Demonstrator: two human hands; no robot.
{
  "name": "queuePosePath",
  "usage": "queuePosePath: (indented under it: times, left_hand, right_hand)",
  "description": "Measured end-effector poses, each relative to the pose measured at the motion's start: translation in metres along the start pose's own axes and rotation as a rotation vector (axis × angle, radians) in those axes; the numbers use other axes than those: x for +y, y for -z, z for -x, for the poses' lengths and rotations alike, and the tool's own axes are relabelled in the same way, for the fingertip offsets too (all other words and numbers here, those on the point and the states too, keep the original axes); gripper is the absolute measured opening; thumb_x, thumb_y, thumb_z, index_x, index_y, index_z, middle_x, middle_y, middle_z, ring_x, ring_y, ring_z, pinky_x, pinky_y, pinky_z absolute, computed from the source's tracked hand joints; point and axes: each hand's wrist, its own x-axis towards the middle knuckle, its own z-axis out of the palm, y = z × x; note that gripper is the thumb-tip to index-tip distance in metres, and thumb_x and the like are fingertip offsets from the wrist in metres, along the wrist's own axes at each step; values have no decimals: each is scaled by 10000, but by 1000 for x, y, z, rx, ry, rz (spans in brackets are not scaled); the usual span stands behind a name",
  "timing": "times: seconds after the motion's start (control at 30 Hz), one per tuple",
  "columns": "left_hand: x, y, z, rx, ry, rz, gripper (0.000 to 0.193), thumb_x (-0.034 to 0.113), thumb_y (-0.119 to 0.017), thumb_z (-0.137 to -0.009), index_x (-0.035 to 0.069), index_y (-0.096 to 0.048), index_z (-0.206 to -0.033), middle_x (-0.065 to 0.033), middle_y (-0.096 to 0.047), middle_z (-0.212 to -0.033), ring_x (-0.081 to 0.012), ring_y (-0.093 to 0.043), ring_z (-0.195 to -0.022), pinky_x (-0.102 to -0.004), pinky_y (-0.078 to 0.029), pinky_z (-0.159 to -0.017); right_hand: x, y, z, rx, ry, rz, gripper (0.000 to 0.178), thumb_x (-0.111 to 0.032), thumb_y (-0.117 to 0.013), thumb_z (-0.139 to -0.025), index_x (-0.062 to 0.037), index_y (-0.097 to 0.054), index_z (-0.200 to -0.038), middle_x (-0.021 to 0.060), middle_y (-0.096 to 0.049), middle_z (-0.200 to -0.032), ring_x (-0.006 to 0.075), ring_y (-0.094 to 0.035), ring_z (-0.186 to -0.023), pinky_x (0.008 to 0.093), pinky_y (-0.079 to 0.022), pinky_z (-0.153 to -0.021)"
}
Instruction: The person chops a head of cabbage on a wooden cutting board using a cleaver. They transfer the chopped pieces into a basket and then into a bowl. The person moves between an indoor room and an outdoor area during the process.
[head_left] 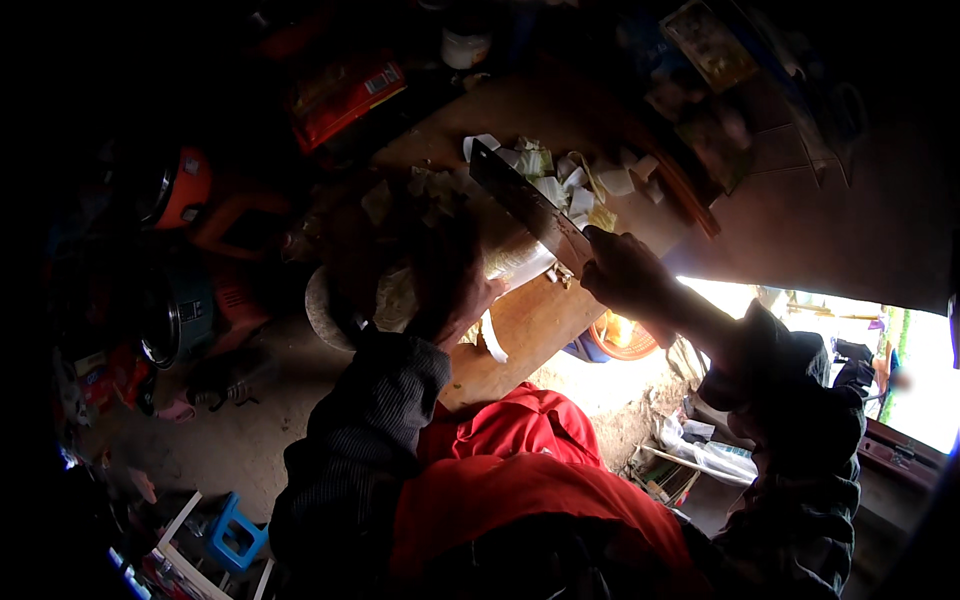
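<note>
My right hand (622, 272) is closed around the handle of a kitchen knife (528, 208). Its broad dark blade points up and to the left over the wooden board (540, 330). Cut pieces of pale cabbage (575, 185) lie heaped just beyond the blade. On the near side of the blade, my left hand (462, 300) presses against a whitish piece of cabbage (515, 262), with the thumb beside it; deep shadow covers most of its fingers. A loose white strip of cabbage (492, 338) lies near the board's front edge.
A red package (345, 105) and a white jar (465, 48) stand beyond the board. Orange (188, 188) and dark green (180, 315) appliances are at the left. An orange-rimmed basin (625, 338) sits below the board's right side. A blue stool (238, 532) is on the floor, lower left.
</note>
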Motion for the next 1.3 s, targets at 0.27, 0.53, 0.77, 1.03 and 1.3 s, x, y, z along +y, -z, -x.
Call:
queuePosePath:
  times: [0.27, 0.53, 0.77, 1.03, 1.3]
  left_hand:
    - [-5, 0, 4, -29, 35, -8, 1023, 370, -819, -550, -22, -301, -1340, -296, -397, -1274, -446, -391, -1157, -541, -283, -995]
    - [-3, 7, 2, -6, -18, -11, 958, 398, -816, -538, 20, -368, -1296, -227, -492, -1161, -386, -480, -1055, -540, -352, -926]
    - [-2, -8, 4, -65, 57, -88, 981, 409, -807, -553, -2, -321, -1299, -217, -464, -1176, -380, -451, -1103, -523, -346, -932]
    - [-11, -14, -2, -205, 149, 73, 1211, 343, -849, -524, 47, -102, -1429, -347, -202, -1399, -472, -231, -1303, -495, -243, -1066]
    - [-8, -16, 3, -236, 186, 136, 1237, 374, -853, -511, 38, -98, -1431, -330, -183, -1417, -454, -193, -1327, -494, -218, -1073]
  right_hand:
    - [-7, 13, 1, -80, 3, -98, 267, -153, -555, -733, 52, -512, -900, 279, -591, -855, 410, -591, -854, 489, -446, -752]
    - [-5, -5, -10, -94, 41, -40, 242, -111, -523, -769, 44, -486, -951, 219, -627, -745, 313, -640, -622, 425, -505, -581]
    - [17, -50, 4, -35, -83, -61, 261, -113, -511, -755, 23, -499, -977, 274, -598, -843, 439, -592, -839, 529, -456, -716]
    - [28, -58, -4, -7, -23, -94, 278, -74, -485, -741, -6, -513, -1009, 254, -611, -855, 415, -607, -853, 506, -473, -683]
    - [23, -86, -38, 209, 51, -151, 256, -107, -516, -715, -4, -541, -948, 261, -607, -784, 421, -601, -786, 493, -471, -688]
